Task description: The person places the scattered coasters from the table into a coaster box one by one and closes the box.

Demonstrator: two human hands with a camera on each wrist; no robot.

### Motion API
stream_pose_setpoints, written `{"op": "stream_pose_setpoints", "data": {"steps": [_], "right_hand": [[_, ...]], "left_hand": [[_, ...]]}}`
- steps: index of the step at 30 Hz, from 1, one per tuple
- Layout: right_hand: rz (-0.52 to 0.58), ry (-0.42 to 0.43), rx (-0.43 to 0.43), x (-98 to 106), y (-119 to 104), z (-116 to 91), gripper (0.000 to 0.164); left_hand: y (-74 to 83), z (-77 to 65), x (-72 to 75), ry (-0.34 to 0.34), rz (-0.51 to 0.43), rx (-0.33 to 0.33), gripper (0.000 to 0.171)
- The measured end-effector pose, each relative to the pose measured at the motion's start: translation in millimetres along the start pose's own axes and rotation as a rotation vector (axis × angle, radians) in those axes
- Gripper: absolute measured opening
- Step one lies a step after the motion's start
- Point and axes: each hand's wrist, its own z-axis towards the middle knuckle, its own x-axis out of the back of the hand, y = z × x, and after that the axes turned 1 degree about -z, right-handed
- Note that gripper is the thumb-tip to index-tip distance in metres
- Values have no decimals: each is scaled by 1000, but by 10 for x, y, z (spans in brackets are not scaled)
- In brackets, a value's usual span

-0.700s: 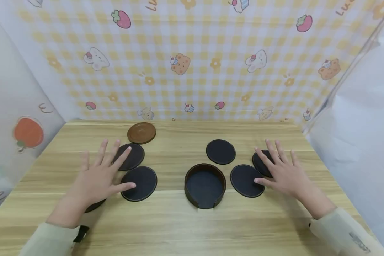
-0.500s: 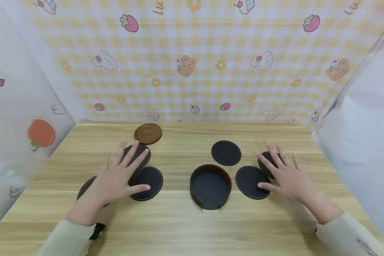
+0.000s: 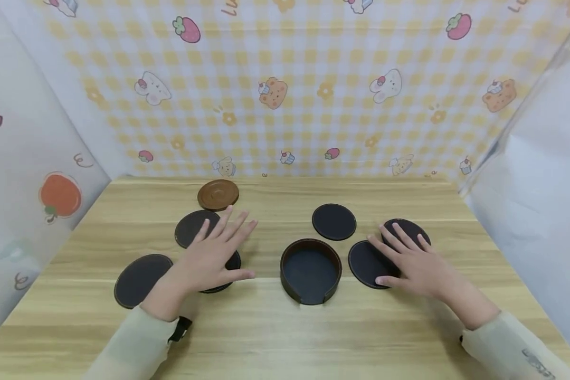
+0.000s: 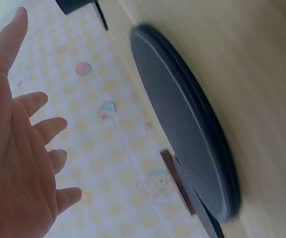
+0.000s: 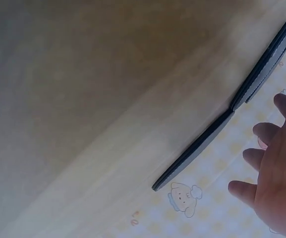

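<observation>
My left hand [image 3: 206,264], fingers spread, hovers over a round black coaster [image 4: 182,124], partly covering it in the head view. The left wrist view shows a gap between palm and coaster. Another black coaster [image 3: 195,228] lies beyond the fingertips, and one more black coaster [image 3: 142,279] lies left of the wrist. My right hand [image 3: 415,266] is also spread and holds nothing. Beneath it are two black coasters, the nearer coaster [image 3: 363,261] and the farther coaster [image 3: 410,232]. Between the hands stands a round dark holder [image 3: 290,282] with a notch at its front.
A brown round wooden-looking disc [image 3: 218,194] lies at the back left. A further black coaster [image 3: 334,221] lies behind the holder. The wooden table [image 3: 290,338] ends at a checked cloth backdrop [image 3: 304,116], with pale sheets at both sides.
My left hand has moved right, uncovering the leftmost coaster and covering more of the one nearest the holder. My right hand has shifted slightly left and nearer, showing more of the far coaster.
</observation>
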Motion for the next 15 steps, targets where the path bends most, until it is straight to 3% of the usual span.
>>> {"op": "stream_pose_setpoints", "data": {"steps": [6,9,15], "right_hand": [[19,-1,73,65,-46,-6,80],[29,7,93,96,-59,-23,81],[55,4,125,96,-69,-3,86]], "left_hand": [[137,98,-20,-13,-111,-105,99],[207,165,-36,-54,-166,-156,98],[314,234,-74,-123,-240,-190,95]]}}
